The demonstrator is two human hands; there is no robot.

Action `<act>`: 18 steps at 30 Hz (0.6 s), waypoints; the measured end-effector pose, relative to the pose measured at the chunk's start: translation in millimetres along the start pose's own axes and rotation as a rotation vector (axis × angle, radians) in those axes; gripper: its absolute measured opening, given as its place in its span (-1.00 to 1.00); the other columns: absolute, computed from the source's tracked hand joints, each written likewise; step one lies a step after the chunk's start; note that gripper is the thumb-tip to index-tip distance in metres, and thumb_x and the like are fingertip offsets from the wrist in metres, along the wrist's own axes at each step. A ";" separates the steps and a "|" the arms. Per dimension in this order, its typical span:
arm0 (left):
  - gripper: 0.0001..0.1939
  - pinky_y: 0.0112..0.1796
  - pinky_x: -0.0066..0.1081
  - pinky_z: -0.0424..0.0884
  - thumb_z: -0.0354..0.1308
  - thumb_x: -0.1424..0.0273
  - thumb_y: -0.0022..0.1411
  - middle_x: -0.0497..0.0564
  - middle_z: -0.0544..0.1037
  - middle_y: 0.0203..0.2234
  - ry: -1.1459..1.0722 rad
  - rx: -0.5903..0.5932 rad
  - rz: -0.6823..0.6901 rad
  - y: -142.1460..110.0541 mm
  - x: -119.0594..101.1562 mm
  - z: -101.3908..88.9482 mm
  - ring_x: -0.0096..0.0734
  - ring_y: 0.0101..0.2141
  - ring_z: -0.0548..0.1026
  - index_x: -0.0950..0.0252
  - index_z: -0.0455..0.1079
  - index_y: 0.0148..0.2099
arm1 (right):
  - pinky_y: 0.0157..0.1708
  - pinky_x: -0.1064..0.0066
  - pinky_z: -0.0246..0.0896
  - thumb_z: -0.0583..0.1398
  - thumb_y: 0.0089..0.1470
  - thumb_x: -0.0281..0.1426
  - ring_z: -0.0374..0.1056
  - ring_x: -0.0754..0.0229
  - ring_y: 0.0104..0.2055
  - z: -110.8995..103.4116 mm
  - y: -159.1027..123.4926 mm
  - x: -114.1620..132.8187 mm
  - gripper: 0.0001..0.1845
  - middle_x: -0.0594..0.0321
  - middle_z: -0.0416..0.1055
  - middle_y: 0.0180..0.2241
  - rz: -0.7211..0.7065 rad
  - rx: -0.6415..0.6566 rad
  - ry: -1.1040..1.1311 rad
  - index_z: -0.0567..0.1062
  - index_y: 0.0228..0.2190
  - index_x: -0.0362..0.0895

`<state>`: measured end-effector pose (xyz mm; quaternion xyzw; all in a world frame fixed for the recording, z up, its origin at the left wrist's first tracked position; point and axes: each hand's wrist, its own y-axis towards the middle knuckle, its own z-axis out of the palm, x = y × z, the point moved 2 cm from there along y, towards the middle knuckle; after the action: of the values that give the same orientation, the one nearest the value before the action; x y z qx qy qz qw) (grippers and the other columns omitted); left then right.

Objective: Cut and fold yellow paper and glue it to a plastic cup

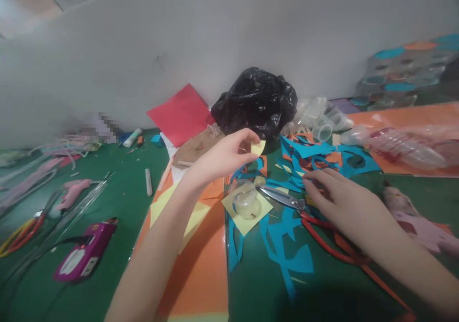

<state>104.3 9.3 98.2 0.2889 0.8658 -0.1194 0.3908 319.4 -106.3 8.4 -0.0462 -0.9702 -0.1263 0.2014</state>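
Observation:
My left hand (234, 152) reaches over the middle of the table, thumb and fingers pinched on a small yellow paper piece (258, 147). Below it a clear plastic cup (246, 201) sits on a yellow paper square (247, 227). My right hand (332, 193) is low over the blue paper scraps (296, 152), fingers bent and apart, with no held object visible; its fingertips are partly lost among the scraps. Scissors (283, 198) with red handles lie beside and partly under this hand, blades towards the cup.
Orange sheets (201, 274) lie front centre. A black plastic bag (256, 102) and red paper (182, 114) are at the wall. Plastic bottles (405, 145) lie right, near a pink glue gun (416, 221). Another pink glue gun (73, 193) and a purple device (86, 250) are left.

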 end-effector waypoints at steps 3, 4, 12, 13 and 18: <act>-0.72 -0.17 -0.38 0.44 0.18 0.42 0.18 0.05 0.52 -0.05 -0.051 0.025 0.022 -5.7 -6.5 -2.9 -0.32 -0.11 0.52 0.20 0.38 -0.03 | -0.43 0.30 0.33 -0.03 0.30 -0.12 0.52 0.00 -0.22 -1.6 -4.4 6.2 -0.60 0.17 0.56 -0.17 -0.030 0.011 0.036 0.52 -0.23 -0.02; -0.71 -0.13 -0.37 0.44 0.18 0.42 0.19 0.04 0.51 -0.02 -0.050 0.036 0.038 -7.3 -8.4 -3.1 -0.32 -0.09 0.51 0.19 0.38 -0.01 | -0.43 0.29 0.33 -0.03 0.31 -0.13 0.52 0.00 -0.21 -2.0 -6.5 7.6 -0.61 0.18 0.56 -0.17 -0.043 0.006 0.037 0.51 -0.24 -0.02; -0.66 -0.06 -0.30 0.44 0.18 0.32 0.26 0.02 0.49 0.05 0.043 0.052 0.019 -15.0 -16.7 -2.6 -0.27 -0.04 0.49 0.11 0.34 0.09 | -0.31 0.09 0.32 -0.07 0.25 -0.50 0.43 -0.12 -0.26 -1.6 -17.0 10.3 -0.58 -0.04 0.54 -0.27 -0.573 -0.123 -0.428 0.57 -0.26 -0.13; -0.67 -0.06 -0.30 0.44 0.17 0.30 0.28 0.02 0.49 0.05 0.052 0.043 0.002 -15.3 -17.8 -3.4 -0.27 -0.04 0.49 0.09 0.34 0.09 | -0.30 0.07 0.31 -0.06 0.22 -0.54 0.41 -0.11 -0.28 -1.8 -17.0 11.4 -0.59 -0.05 0.53 -0.29 -0.613 -0.138 -0.475 0.58 -0.27 -0.14; -0.70 -0.18 -0.34 0.47 0.05 0.18 0.39 0.01 0.52 0.03 0.089 0.007 -0.056 -17.8 -24.7 -7.9 -0.25 -0.08 0.52 0.03 0.33 0.13 | -0.24 0.02 0.32 0.01 0.13 -0.62 0.41 -0.10 -0.27 1.8 -21.1 15.5 -0.64 -0.02 0.53 -0.29 -0.668 -0.180 -0.436 0.57 -0.29 -0.14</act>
<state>102.0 -11.8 121.6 0.2709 0.8897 -0.1203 0.3473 301.6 -125.6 8.2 0.2282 -0.9369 -0.2566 -0.0660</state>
